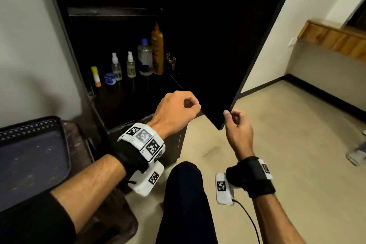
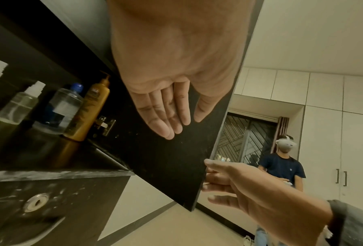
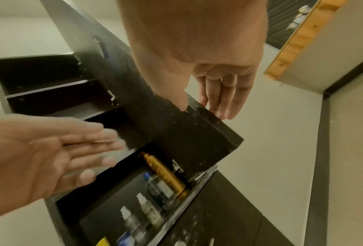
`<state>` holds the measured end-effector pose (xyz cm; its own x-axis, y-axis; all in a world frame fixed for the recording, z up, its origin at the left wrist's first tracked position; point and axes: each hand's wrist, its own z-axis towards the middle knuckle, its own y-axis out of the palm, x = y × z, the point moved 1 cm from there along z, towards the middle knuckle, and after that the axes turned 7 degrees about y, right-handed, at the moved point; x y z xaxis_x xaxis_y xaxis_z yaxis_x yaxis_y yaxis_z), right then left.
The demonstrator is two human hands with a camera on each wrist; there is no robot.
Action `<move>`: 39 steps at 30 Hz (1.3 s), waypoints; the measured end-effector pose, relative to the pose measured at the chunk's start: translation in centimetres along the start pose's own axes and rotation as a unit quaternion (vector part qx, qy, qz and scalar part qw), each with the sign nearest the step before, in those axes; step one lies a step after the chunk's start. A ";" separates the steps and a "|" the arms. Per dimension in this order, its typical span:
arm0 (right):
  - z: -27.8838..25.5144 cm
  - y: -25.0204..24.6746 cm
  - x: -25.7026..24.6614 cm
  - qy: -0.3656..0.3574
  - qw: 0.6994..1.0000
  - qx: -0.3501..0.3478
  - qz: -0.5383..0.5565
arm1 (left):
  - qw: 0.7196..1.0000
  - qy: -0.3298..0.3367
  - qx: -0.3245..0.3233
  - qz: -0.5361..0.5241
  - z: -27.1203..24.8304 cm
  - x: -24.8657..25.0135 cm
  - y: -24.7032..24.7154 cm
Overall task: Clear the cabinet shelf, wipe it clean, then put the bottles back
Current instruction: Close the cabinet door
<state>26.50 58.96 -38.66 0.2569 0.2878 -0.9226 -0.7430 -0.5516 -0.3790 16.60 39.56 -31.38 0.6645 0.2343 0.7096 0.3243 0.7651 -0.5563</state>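
Note:
The dark cabinet door [image 1: 208, 45] stands swung open. My right hand [image 1: 231, 117] pinches its lower free edge, thumb on the inner face and fingers behind it [image 3: 218, 106]. My left hand [image 1: 191, 105] hovers in front of the shelf [image 1: 138, 93], fingers relaxed and holding nothing [image 2: 167, 119]. A row stands at the back of the shelf: a gold pump bottle [image 1: 157, 51], a clear bottle with a blue cap [image 1: 145, 59], two small spray bottles [image 1: 130, 65] [image 1: 116, 67], a small blue jar [image 1: 109, 78] and a yellow stick [image 1: 95, 76].
A black mesh tray [image 1: 29, 128] sits on a brown stand at my left. Below the shelf is a drawer front with a keyhole [image 2: 36, 202]. My knee [image 1: 184, 194] is close to the cabinet. Another person with a headset [image 2: 281, 166] stands across the room.

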 end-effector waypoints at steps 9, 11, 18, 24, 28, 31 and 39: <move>-6.4 8.3 -4.4 -0.095 0.990 -0.096 -0.048 | 0.998 -0.016 0.050 -0.026 -3.2 -0.5 -4.6; -7.0 11.0 -5.8 -0.099 0.984 -0.137 -0.062 | 0.992 -0.044 0.119 -0.011 -3.4 -1.8 -6.2; -7.3 21.4 -11.2 -0.095 0.962 -0.248 -0.071 | 0.964 -0.100 0.242 0.052 -2.9 -9.5 -13.9; -6.1 28.6 -14.8 -0.093 0.957 -0.252 -0.111 | 0.958 -0.122 0.255 0.054 -1.3 -15.2 -19.1; -5.6 32.0 -15.9 -0.105 0.960 -0.226 -0.124 | 0.952 -0.121 0.268 0.086 -0.1 -18.2 -21.4; -5.4 34.2 -16.5 -0.111 0.965 -0.201 -0.129 | 0.947 -0.123 0.278 0.100 0.9 -19.6 -22.6; -4.9 37.4 -18.1 -0.115 0.965 -0.178 -0.153 | 0.938 -0.169 0.278 0.117 2.6 -21.9 -23.9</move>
<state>-2.98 29.27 -36.46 0.2564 0.6228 -0.7392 -0.3848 -0.6358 -0.6691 -7.49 17.65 -32.51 0.3926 0.5404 0.7442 -0.2680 0.8413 -0.4695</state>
